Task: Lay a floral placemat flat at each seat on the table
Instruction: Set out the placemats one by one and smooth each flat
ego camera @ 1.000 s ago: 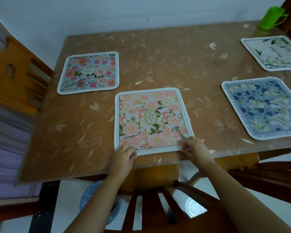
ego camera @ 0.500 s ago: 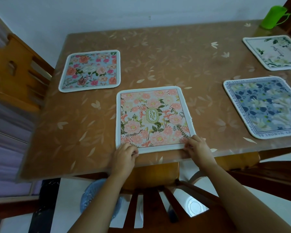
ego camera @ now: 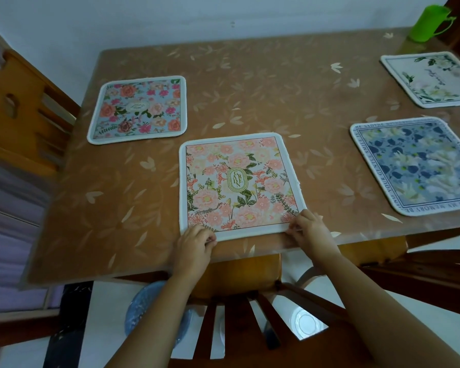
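Note:
A pink floral placemat (ego camera: 237,181) marked GARDEN lies flat near the front edge of the brown table (ego camera: 263,96). My left hand (ego camera: 194,244) pinches its near left corner with curled fingers. My right hand (ego camera: 310,225) pinches its near right corner. A blue and pink floral placemat (ego camera: 138,108) lies flat at the left. At the right lies a blue and white floral placemat (ego camera: 420,166). A white placemat with green leaves (ego camera: 433,79) lies at the far right.
A green plastic cup (ego camera: 428,22) stands at the far right corner. One wooden chair (ego camera: 19,107) is at the table's left end, another chair (ego camera: 250,301) sits below my arms, and a third chair (ego camera: 436,272) is at the right. A white wall runs behind the table.
Both hands stay on the pink placemat's near corners. The view has shifted slightly; the mat sits about where it was.

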`<state>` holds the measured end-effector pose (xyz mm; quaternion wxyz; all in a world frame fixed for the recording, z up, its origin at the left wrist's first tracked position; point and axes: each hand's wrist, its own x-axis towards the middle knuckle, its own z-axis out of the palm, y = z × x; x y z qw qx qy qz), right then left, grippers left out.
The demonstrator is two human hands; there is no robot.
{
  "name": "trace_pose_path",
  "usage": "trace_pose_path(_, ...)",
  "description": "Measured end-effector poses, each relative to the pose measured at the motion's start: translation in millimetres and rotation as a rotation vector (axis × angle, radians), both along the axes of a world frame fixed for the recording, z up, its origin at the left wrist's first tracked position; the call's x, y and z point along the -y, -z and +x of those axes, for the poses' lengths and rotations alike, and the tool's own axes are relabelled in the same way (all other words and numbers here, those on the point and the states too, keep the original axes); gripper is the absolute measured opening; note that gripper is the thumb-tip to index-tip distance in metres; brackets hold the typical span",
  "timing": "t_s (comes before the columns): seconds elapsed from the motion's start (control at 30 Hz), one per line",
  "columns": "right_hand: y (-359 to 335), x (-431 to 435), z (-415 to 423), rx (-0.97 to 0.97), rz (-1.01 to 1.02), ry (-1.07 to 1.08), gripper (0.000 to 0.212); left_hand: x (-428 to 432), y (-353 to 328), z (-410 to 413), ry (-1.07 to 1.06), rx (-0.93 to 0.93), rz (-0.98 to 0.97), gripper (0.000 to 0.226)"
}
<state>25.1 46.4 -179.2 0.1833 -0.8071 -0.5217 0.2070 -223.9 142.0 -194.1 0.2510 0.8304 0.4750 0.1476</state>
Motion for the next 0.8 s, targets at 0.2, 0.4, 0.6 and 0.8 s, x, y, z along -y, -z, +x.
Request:
trace_pose_path(0.2,-0.8,2.2,-2.5,0.088,0.012,-0.023,0.014,2.5,3.7,-0.3,-0.036,-0.003,0.044,0.015)
trace_pose_path(0.4,7.5,-1.7,-9.8,0.174,0.000,-0.084,0.036,-5.5,16.5,5.9,0.136,-0.218,-0.011,0.050)
trace_pose_path(0.6,27.4,-8.3,-23.7,0.329,-0.221,-0.170,0.053,-14.9,23.8,20.7,0.163,-0.436,0.022,0.069)
trace_pose_path(0.8,34.2,-53.5,-17.2,0.365,-0.225,-0.238,0.069,-56.3,30.9,48.6,0.083,-0.465,0.060,0.069)
